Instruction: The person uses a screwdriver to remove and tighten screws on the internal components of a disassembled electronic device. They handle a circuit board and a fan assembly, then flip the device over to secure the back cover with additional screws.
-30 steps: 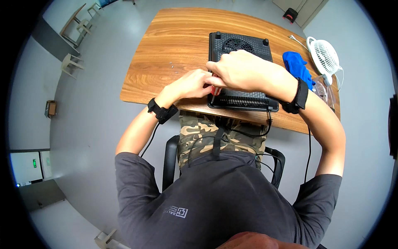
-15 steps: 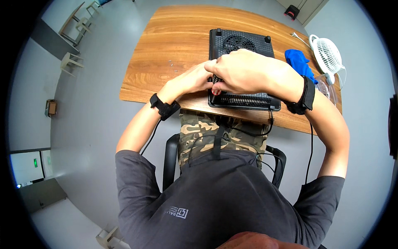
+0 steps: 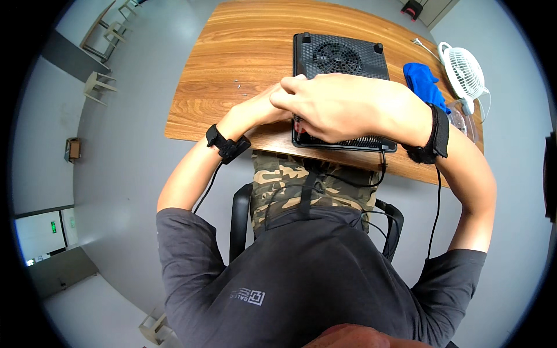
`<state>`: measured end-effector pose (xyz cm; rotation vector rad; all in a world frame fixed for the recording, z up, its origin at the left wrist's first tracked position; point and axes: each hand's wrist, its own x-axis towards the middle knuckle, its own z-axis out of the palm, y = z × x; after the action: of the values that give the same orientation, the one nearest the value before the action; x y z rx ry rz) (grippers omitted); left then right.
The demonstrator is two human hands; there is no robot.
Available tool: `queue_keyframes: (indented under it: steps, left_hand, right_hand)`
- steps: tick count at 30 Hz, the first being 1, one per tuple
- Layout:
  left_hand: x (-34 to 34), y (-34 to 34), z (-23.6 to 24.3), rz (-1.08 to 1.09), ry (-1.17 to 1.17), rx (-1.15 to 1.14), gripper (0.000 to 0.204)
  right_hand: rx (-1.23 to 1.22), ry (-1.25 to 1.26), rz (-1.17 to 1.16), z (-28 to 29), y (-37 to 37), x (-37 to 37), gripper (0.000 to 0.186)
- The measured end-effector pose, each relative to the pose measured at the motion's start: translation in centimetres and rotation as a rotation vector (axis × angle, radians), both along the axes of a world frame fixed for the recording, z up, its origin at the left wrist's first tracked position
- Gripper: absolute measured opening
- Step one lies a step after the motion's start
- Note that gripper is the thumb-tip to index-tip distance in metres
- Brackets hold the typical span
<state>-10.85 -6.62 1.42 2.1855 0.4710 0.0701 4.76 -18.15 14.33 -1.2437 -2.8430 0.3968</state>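
Note:
A black laptop cooling pad lies on the wooden table in front of me, its underside with a round fan grille and small feet facing up. My right hand is closed over the pad's near left part. Below its curled fingers a bit of a red and black screwdriver shows; most of it is hidden. My left hand reaches in at the pad's left edge, next to the right hand, which covers its fingers. Several tiny metal screws are scattered on the table left of the pad.
At the table's right side are a blue cloth, a white fan and a clear plastic bag. A black cable hangs from the pad's near edge. The wooden table ends just before my lap.
My right hand has turned and shifted slightly left and down, covering more of the screwdriver. My left hand has moved a little left. The whole view has shifted slightly.

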Motion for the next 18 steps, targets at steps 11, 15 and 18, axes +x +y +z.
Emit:
queue_keyframes:
  steps: [11, 15, 18]
  left_hand:
    - [-0.7, -0.1, -1.6, 0.038, -0.156, -0.286, 0.036]
    - [-0.8, -0.5, 0.1, 0.014, -0.088, -0.218, 0.038]
    - [-1.0, -1.3, 3.4, -0.057, 0.119, -0.112, 0.039]
  right_hand:
    - [0.083, -0.025, -0.147, -1.0, 0.8, -2.9, 0.027]
    - [0.214, -0.008, -0.1, -1.3, 0.3, -1.2, 0.035]
    - [-0.028, -0.067, -0.04, 0.3, 0.7, -0.5, 0.041]
